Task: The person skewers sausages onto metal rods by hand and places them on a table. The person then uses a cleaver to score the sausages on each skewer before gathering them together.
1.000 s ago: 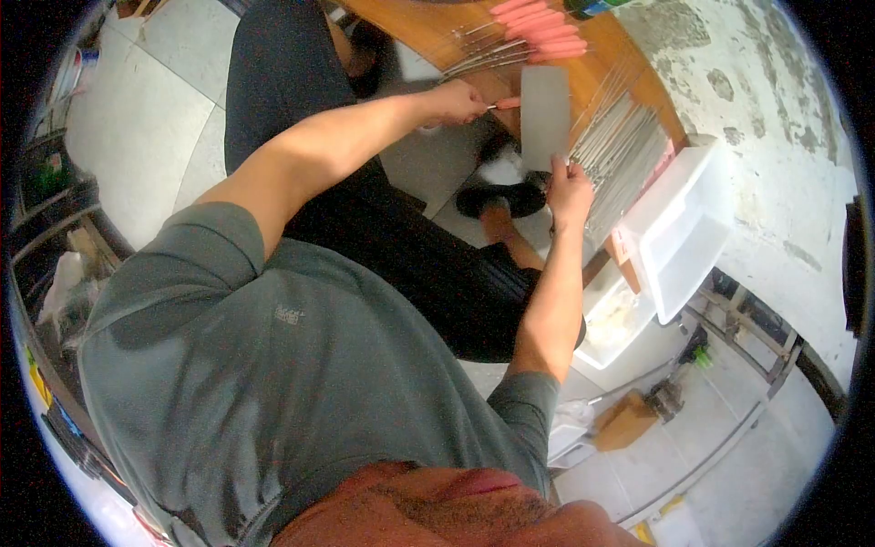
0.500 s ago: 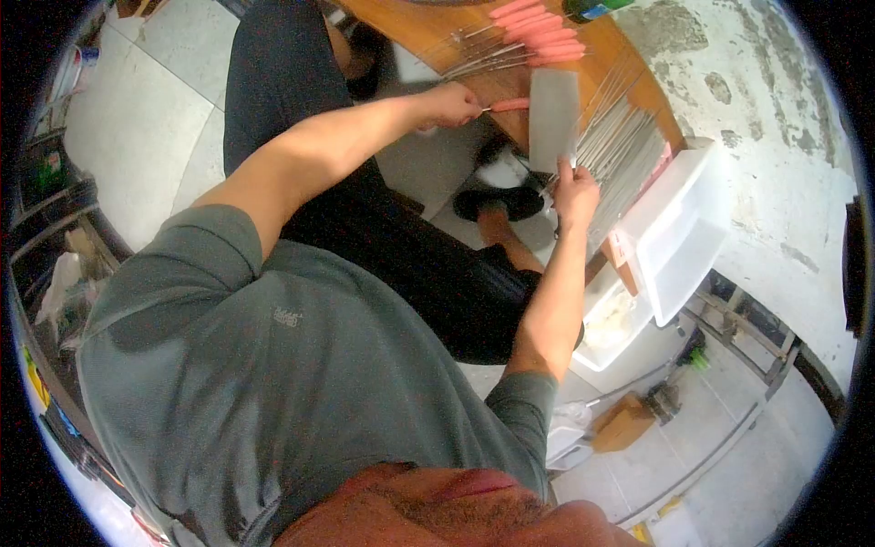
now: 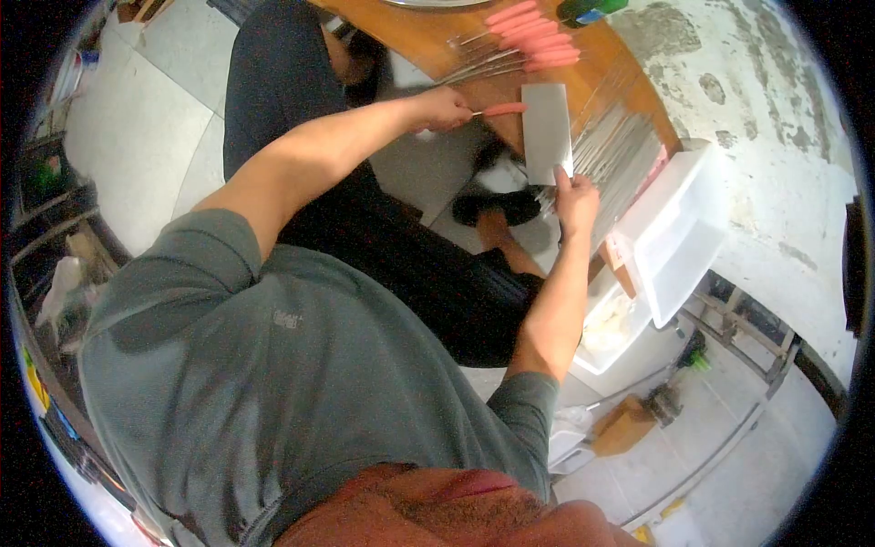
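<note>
My left hand (image 3: 445,108) is closed around the end of a thin skewer. A pink sausage (image 3: 504,108) sits on that skewer, pointing right, its far end right at the edge of a cleaver (image 3: 547,128). The cleaver's handle is gripped in my right hand (image 3: 577,202), its broad rectangular blade pointing away from me over the table edge. Beyond the blade, several skewered pink sausages (image 3: 538,41) lie in a pile on the wooden table (image 3: 410,32). Many bare metal skewers (image 3: 615,150) lie in a bundle just right of the cleaver.
A white plastic bin (image 3: 679,242) stands at the table's right end, and another white container (image 3: 606,333) with pale contents is below it. A green bottle (image 3: 591,9) and a round metal rim (image 3: 437,3) show at the far side. A brown box (image 3: 624,424) rests on the tiled floor.
The cleaver has come slightly toward me and to the left. My left hand with the skewered sausage has shifted a little left. A metal rim now shows at the top edge.
</note>
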`<state>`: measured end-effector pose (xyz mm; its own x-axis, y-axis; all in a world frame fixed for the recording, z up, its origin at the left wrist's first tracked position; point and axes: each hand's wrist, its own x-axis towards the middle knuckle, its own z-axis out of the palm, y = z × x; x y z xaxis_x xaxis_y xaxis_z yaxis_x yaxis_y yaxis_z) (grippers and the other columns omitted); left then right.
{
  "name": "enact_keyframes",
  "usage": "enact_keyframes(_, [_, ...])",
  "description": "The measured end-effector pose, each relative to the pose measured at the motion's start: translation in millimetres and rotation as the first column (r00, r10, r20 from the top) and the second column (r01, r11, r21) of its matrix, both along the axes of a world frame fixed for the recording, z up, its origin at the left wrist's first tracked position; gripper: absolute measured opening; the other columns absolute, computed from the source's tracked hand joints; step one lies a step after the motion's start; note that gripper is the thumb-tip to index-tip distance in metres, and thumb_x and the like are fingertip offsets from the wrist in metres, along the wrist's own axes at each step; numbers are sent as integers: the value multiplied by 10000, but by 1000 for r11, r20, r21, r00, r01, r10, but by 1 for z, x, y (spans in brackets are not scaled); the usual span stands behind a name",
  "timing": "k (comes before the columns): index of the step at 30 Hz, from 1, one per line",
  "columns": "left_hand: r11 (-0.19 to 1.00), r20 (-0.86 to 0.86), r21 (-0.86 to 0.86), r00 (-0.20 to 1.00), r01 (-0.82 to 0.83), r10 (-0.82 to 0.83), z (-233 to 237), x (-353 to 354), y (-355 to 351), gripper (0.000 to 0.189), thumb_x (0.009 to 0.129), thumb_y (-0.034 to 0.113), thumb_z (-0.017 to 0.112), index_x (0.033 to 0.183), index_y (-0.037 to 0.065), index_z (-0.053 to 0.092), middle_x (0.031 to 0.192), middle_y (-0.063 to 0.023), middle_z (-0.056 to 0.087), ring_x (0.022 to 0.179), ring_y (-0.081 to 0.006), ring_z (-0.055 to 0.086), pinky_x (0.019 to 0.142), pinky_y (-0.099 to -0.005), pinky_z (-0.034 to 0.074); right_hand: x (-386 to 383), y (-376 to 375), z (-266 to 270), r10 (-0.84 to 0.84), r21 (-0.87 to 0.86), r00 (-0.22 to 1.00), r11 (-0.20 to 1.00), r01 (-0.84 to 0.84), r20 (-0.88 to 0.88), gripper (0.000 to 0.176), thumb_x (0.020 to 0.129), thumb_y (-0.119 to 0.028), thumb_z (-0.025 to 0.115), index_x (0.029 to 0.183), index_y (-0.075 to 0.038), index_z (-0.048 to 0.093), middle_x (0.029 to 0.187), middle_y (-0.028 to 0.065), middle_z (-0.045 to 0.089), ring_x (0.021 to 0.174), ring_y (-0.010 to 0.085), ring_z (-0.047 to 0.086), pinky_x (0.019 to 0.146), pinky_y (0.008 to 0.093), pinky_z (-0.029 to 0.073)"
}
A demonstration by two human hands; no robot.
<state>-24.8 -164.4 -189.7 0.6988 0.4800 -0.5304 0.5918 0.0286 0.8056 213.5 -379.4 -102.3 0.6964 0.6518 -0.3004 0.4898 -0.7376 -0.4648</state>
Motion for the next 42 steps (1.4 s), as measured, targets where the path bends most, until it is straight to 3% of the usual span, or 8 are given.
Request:
enact_keyframes(10, [995,7,-98,999,-35,36,8,-4,-1,277,916,352,598,844,90,654,642,-12,581,510,-138,519,464,-320,424,8,-2,-11,-19,100,988,995,4,150,468,847,-448,686,842,19,707,740,235,674,751,387,671,728,442,507])
enact_keyframes(13, [991,25,-121,998,-48,52,2,-3,-2,265,918,343,602,847,93,653,635,-5,566,489,-129,490,438,-310,393,5,-6,16,-95,34,985,994,101,-145,475,842,-455,691,832,20,705,707,212,670,712,353,670,702,427,507])
enact_keyframes(19, [970,31,-223,994,-96,105,25,-6,-5,201,886,241,617,807,57,625,641,4,529,509,-107,465,433,-268,339,7,-11,12,38,46,999,998,-40,36,452,871,-409,686,794,35,661,545,103,581,509,185,567,522,335,440])
enact_keyframes(22, [964,25,-239,992,-117,126,25,-5,-4,201,883,245,623,814,56,632,645,7,532,509,-103,462,434,-266,335,7,-14,19,7,23,1000,1000,-7,-15,462,842,-417,716,759,37,687,596,151,642,575,264,641,640,391,500])
enact_keyframes(33, [959,25,-266,993,-101,112,27,-7,-4,204,888,253,619,839,56,642,666,11,518,533,-96,437,450,-256,326,22,-28,13,-61,76,974,994,79,-217,423,849,-361,739,698,25,656,541,94,591,466,180,569,479,337,439])
enact_keyframes(36, [969,18,-226,995,-96,103,26,-7,-4,224,885,259,615,863,37,642,690,-3,545,564,-99,463,479,-262,365,23,-33,26,-89,97,964,988,117,-250,419,856,-345,740,694,31,646,544,74,575,448,152,534,442,313,412])
enact_keyframes(39, [990,73,139,997,11,-22,4,-4,-2,281,913,306,578,912,36,656,764,-135,672,641,-273,627,613,-421,505,23,-30,30,-156,139,961,972,191,-228,433,859,-353,736,710,42,643,549,69,568,450,142,513,441,309,409])
enact_keyframes(42, [849,133,529,989,-11,-70,1,-8,-13,333,933,327,541,977,13,644,879,-214,690,832,-397,667,776,-487,518,19,-24,37,-213,141,968,963,231,-134,458,859,-389,723,745,49,654,549,65,567,474,157,529,470,320,429])
